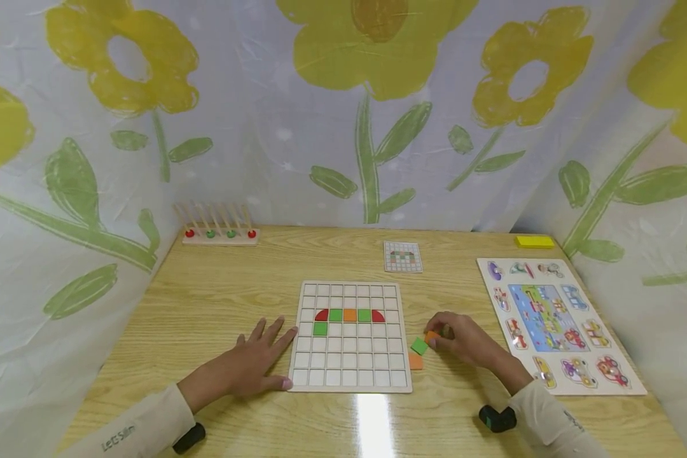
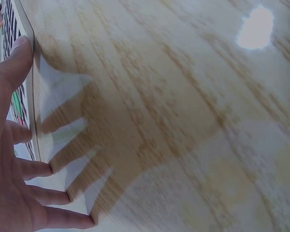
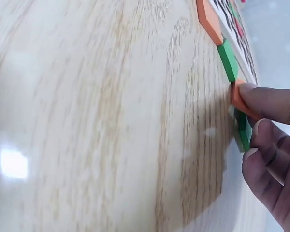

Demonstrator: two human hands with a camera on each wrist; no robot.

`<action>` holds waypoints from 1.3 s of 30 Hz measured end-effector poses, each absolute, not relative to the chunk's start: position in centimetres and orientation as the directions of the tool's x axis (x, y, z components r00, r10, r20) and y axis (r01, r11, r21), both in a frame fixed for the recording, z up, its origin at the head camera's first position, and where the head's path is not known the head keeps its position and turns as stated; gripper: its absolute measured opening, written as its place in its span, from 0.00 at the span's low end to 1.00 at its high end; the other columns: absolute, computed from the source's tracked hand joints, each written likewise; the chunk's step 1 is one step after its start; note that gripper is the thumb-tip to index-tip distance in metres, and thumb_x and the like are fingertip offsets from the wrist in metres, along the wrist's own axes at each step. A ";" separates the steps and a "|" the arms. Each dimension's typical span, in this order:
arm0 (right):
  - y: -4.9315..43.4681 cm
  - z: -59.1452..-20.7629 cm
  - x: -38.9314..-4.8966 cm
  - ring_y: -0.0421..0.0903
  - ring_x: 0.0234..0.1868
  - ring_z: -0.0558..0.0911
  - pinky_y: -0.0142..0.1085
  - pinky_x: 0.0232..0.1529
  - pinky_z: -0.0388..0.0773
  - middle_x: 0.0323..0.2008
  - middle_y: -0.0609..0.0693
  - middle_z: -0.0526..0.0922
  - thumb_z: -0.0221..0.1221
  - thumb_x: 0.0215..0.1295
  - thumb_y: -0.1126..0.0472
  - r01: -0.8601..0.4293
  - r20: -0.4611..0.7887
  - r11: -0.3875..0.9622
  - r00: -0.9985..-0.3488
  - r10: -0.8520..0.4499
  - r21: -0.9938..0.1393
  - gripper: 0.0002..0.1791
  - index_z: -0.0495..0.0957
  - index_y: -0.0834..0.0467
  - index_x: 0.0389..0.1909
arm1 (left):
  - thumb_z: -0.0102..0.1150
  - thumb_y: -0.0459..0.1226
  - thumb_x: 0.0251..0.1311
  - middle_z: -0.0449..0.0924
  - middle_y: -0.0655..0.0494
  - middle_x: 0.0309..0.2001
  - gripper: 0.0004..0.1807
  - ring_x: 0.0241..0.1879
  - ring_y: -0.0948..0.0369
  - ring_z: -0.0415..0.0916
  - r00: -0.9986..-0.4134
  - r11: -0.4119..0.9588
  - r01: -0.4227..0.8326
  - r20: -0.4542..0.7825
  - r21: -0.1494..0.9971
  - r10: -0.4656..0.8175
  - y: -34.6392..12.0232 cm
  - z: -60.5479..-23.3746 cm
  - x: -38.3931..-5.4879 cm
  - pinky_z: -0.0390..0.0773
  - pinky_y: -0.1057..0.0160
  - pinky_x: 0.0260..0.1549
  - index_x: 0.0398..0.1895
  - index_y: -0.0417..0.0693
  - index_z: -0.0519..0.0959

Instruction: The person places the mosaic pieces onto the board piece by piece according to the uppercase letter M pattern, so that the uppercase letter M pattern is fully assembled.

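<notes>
A white grid board (image 1: 341,361) lies on the table, with one row of a red quarter-round, green, orange, green and red quarter-round tile. Below that row's left end sits one green tile (image 1: 320,329). My left hand (image 1: 254,366) lies with fingers spread at the board's left edge, thumb on its lower corner. Just right of the board, my right hand (image 1: 464,338) pinches an orange tile (image 3: 239,99) between thumb and finger. Beside it lie a green tile (image 1: 419,346) and another orange tile (image 1: 415,361). A further green tile (image 3: 244,131) is partly hidden by the fingers.
Behind the board lies a small pattern card (image 1: 403,257). A picture puzzle board (image 1: 598,369) is on the right, a yellow block (image 1: 535,242) beyond it. At the back left stands a peg rack (image 1: 221,237) with red and green beads. A flowered curtain surrounds the table.
</notes>
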State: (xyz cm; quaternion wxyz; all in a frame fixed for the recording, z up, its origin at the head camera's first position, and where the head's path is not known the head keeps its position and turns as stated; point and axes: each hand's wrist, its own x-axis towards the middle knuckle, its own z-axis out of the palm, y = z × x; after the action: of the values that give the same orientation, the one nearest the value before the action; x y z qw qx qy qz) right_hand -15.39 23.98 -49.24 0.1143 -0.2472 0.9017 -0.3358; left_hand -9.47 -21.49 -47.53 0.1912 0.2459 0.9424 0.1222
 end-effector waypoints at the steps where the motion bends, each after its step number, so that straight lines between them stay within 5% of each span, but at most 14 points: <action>1: 23.9 -49.2 -15.4 0.36 0.30 0.74 0.31 0.32 0.73 0.35 0.43 0.82 0.66 0.66 0.60 -0.366 -0.041 0.640 -0.848 -0.528 -0.676 0.06 0.81 0.53 0.42 | 0.55 0.66 0.62 0.43 0.34 0.79 0.53 0.74 0.25 0.43 -0.805 0.848 0.416 -0.301 0.328 0.511 -21.5 -47.5 -9.5 0.59 0.19 0.55 0.81 0.49 0.50; 10: 23.6 -48.2 -15.3 0.38 0.24 0.72 0.31 0.27 0.72 0.39 0.50 0.82 0.61 0.72 0.58 -0.360 -0.040 0.648 -0.856 -0.516 -0.672 0.12 0.80 0.54 0.53 | 0.55 0.66 0.63 0.43 0.33 0.79 0.52 0.73 0.25 0.44 -0.800 0.840 0.431 -0.290 0.330 0.525 -21.6 -47.4 -9.5 0.59 0.19 0.55 0.81 0.48 0.50; 23: 22.2 -47.1 -15.1 0.38 0.25 0.71 0.30 0.28 0.72 0.35 0.44 0.82 0.63 0.70 0.54 -0.344 -0.053 0.654 -0.861 -0.507 -0.673 0.12 0.82 0.56 0.49 | 0.55 0.66 0.63 0.42 0.33 0.79 0.53 0.74 0.25 0.42 -0.801 0.844 0.426 -0.297 0.326 0.519 -21.5 -47.3 -9.4 0.58 0.19 0.55 0.81 0.49 0.49; 39: 20.0 -46.0 -15.2 0.37 0.25 0.75 0.31 0.28 0.75 0.41 0.52 0.85 0.64 0.68 0.58 -0.368 -0.022 0.595 -0.838 -0.545 -0.715 0.16 0.82 0.59 0.53 | 0.57 0.64 0.62 0.43 0.32 0.79 0.53 0.73 0.24 0.43 -0.797 0.847 0.414 -0.316 0.334 0.514 -21.3 -47.1 -9.5 0.59 0.19 0.55 0.81 0.47 0.50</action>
State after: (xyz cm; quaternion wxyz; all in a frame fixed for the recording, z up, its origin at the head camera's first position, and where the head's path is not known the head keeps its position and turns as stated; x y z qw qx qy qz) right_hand -15.17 20.00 -45.98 0.1197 -0.2579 0.8849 -0.3688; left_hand -9.52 -21.28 -47.11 0.2009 0.2468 0.9397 0.1251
